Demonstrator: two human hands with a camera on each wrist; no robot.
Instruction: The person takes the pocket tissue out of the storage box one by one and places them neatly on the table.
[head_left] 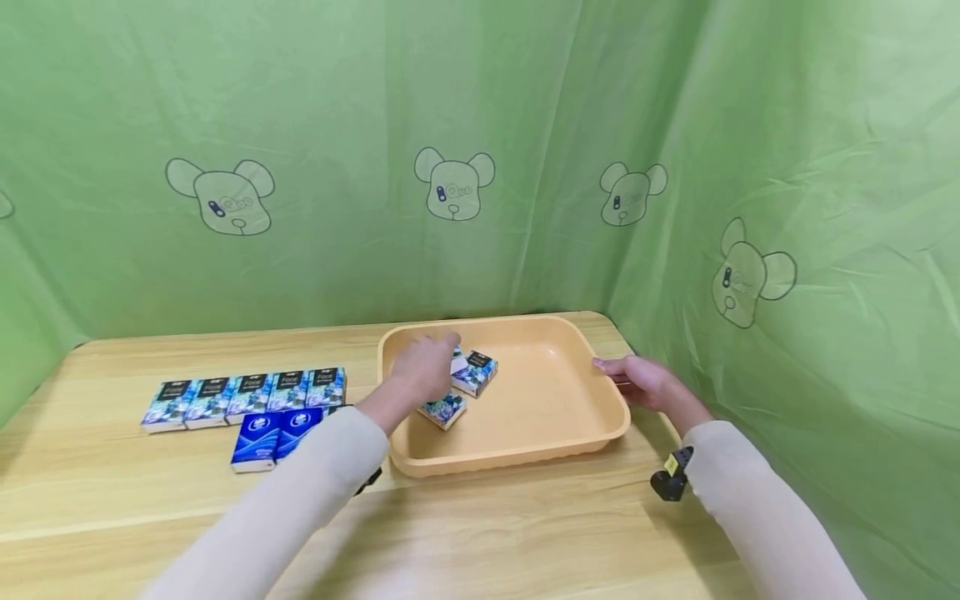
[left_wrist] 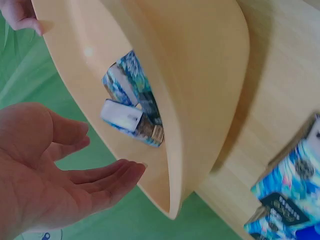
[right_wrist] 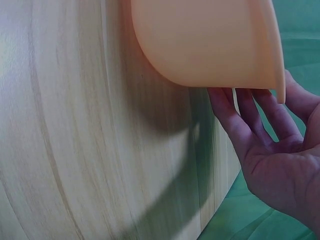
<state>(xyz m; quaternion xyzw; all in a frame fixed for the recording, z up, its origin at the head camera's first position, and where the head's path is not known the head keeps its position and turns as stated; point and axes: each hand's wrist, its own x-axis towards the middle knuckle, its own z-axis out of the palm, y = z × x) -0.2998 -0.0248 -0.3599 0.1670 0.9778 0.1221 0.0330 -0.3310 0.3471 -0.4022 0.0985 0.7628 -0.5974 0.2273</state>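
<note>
A peach-coloured plastic tray [head_left: 540, 400] stands on the table with a few small blue floral tissue packs [head_left: 475, 372] in its left part. My left hand [head_left: 426, 367] is above these packs near the left rim. In the left wrist view that hand [left_wrist: 75, 170] has loosely bent fingers with nothing between them, apart from a tissue pack [left_wrist: 132, 122]. My right hand [head_left: 637, 382] holds the tray's right side. In the right wrist view its thumb is at the rim, and its fingers [right_wrist: 232, 120] reach under the tray's wall [right_wrist: 210, 45].
Left of the tray, a row of floral tissue packs [head_left: 250, 396] lies on the wooden table [head_left: 135, 500]. Plain blue tissue packs [head_left: 257, 439] lie in front, partly hidden by my left sleeve [head_left: 300, 492]. Green curtains [head_left: 337, 250] hang behind and at the right.
</note>
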